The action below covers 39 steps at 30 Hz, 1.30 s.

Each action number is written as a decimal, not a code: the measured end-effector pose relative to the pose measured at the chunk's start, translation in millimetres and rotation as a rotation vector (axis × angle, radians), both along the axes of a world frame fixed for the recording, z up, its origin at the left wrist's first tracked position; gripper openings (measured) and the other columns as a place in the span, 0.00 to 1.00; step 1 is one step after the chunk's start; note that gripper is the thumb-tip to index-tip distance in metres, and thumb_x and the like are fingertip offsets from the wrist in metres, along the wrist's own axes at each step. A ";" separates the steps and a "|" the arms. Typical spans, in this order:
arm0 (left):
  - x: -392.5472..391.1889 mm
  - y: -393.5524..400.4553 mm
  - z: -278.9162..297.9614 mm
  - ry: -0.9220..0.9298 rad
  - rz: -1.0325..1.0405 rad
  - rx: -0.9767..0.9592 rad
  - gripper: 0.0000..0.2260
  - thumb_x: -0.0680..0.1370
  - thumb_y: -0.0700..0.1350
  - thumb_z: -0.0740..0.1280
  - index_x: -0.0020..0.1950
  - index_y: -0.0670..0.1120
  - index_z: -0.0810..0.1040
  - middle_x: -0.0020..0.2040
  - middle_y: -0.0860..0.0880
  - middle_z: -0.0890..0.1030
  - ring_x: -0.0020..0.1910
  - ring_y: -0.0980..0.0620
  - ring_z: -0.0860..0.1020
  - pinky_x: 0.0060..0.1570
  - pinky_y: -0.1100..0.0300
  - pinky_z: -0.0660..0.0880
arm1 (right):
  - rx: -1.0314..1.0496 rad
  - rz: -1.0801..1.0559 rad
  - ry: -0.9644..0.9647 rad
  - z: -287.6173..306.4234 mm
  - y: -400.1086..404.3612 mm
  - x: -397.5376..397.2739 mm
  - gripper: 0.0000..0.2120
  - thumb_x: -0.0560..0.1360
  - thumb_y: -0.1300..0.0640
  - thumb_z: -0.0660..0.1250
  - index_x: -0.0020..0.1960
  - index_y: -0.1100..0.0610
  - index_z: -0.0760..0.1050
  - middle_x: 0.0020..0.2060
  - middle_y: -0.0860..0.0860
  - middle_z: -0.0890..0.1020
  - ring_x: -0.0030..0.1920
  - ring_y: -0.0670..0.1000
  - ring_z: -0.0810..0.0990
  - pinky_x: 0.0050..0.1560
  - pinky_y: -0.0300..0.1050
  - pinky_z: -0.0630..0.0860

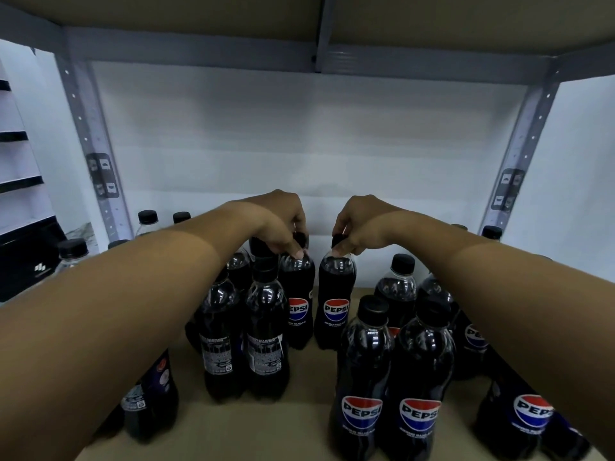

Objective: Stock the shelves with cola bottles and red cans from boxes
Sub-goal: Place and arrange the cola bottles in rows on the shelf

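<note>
Two dark cola bottles stand side by side at the middle back of the shelf board (299,424). My left hand (283,224) pinches the black cap of the left cola bottle (297,301). My right hand (359,224) pinches the cap of the right cola bottle (336,304). Both bottles stand upright on the board, labels facing me. Several more cola bottles stand around them: a group at the left (266,334) with back labels showing, and a group at the front right (364,377). No red cans or boxes are in view.
A grey metal upright (90,134) frames the shelf at left, another (522,141) at right, with a white back panel (306,134) behind. The shelf above (299,24) hangs low overhead. Clear bottles with black caps (146,221) stand beyond the left upright.
</note>
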<state>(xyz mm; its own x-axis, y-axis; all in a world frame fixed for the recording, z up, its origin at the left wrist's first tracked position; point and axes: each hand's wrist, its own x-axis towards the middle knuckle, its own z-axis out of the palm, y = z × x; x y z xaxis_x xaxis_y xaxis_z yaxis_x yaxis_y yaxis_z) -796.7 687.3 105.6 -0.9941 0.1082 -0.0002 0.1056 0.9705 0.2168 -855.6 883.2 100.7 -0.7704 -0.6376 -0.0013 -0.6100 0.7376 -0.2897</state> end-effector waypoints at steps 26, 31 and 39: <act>-88.2 74.7 -12.0 0.078 -0.115 0.026 0.12 0.74 0.48 0.79 0.51 0.42 0.86 0.42 0.46 0.87 0.39 0.51 0.86 0.47 0.57 0.83 | 0.012 -0.046 0.165 -5.3 66.7 -80.8 0.08 0.73 0.57 0.78 0.51 0.58 0.86 0.40 0.51 0.87 0.37 0.48 0.86 0.48 0.40 0.81; -96.4 78.0 -12.5 0.067 -0.080 0.051 0.13 0.72 0.48 0.80 0.52 0.43 0.85 0.38 0.48 0.84 0.35 0.53 0.84 0.40 0.62 0.79 | -0.035 -0.066 0.145 -9.5 69.5 -87.2 0.09 0.73 0.59 0.78 0.52 0.59 0.85 0.44 0.53 0.87 0.36 0.48 0.85 0.51 0.43 0.82; -105.8 81.7 -14.6 0.087 -0.027 0.038 0.13 0.73 0.48 0.80 0.53 0.43 0.84 0.35 0.50 0.82 0.36 0.51 0.82 0.35 0.63 0.73 | -0.058 -0.106 0.205 -16.8 66.1 -97.4 0.08 0.72 0.59 0.77 0.51 0.59 0.85 0.42 0.53 0.86 0.35 0.50 0.84 0.47 0.42 0.80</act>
